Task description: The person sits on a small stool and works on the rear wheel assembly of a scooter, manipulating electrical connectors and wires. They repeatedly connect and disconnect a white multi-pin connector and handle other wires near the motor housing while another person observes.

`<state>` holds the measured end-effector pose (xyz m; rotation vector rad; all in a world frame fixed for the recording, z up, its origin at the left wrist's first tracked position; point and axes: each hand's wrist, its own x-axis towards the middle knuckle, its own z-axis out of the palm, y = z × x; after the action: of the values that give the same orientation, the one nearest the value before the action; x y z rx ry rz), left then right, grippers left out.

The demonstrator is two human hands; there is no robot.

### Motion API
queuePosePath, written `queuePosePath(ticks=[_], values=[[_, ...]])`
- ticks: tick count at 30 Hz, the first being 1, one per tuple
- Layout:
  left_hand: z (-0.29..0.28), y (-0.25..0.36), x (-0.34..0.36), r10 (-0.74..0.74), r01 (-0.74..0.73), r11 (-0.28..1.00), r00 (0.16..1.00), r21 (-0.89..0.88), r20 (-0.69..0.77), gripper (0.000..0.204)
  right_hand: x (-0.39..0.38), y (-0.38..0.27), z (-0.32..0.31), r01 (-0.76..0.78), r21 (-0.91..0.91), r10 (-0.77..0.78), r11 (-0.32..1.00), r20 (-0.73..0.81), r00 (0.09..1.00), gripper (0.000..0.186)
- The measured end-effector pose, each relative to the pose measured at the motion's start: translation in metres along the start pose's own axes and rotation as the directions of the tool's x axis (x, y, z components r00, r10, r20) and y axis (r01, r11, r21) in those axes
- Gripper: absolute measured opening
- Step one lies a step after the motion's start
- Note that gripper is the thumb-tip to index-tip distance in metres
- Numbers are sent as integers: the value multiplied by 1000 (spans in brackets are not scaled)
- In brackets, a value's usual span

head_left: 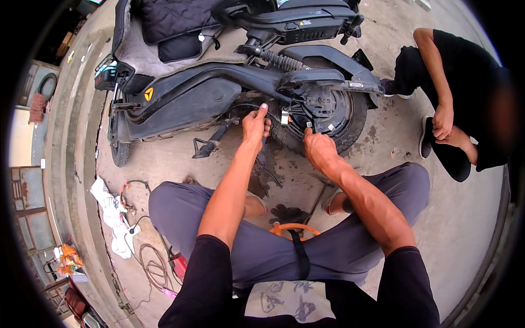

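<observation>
A black electric scooter (180,104) lies on its side before me, its rear wheel (355,123) showing a dark hub and wiring. My left hand (256,124) is beside the hub's left, below the swingarm, with thumb raised and fingers curled around what looks like thin cable; the grip is partly hidden. My right hand (320,148) is closed at the lower part of the hub, touching it near small white tags; what it holds is too small to make out. Loose dark wires hang to the ground between my hands.
Another person (459,82) crouches at the right. A dark glove (287,214) and orange ring-shaped object (306,229) lie between my legs. A white cloth (112,218), cables and a red case (179,265) are at the left, beside concrete steps (82,180).
</observation>
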<state>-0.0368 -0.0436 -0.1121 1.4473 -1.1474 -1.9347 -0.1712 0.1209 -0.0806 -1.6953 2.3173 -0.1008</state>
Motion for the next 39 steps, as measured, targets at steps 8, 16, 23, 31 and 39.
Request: queuePosePath(ticks=[8, 16, 23, 31, 39], values=[[20, 2, 13, 3, -3, 1000, 1000, -14, -29, 29, 5, 10, -18, -34, 77, 37, 996, -44, 998, 18], [19, -16, 9, -62, 57, 992, 997, -116, -48, 22, 23, 23, -36, -42, 88, 48, 995, -70, 996, 20], [16, -21, 3, -115, 103, 962, 993, -253, -33, 21, 25, 21, -40, -59, 105, 65, 993, -55, 996, 21], [21, -25, -4, -95, 73, 963, 993, -259, -75, 20, 8, 13, -29, -36, 102, 30, 994, 53, 998, 22], [14, -24, 3, -98, 92, 970, 995, -226, -16, 23, 4, 15, -13, -36, 122, 33, 992, 27, 999, 23]])
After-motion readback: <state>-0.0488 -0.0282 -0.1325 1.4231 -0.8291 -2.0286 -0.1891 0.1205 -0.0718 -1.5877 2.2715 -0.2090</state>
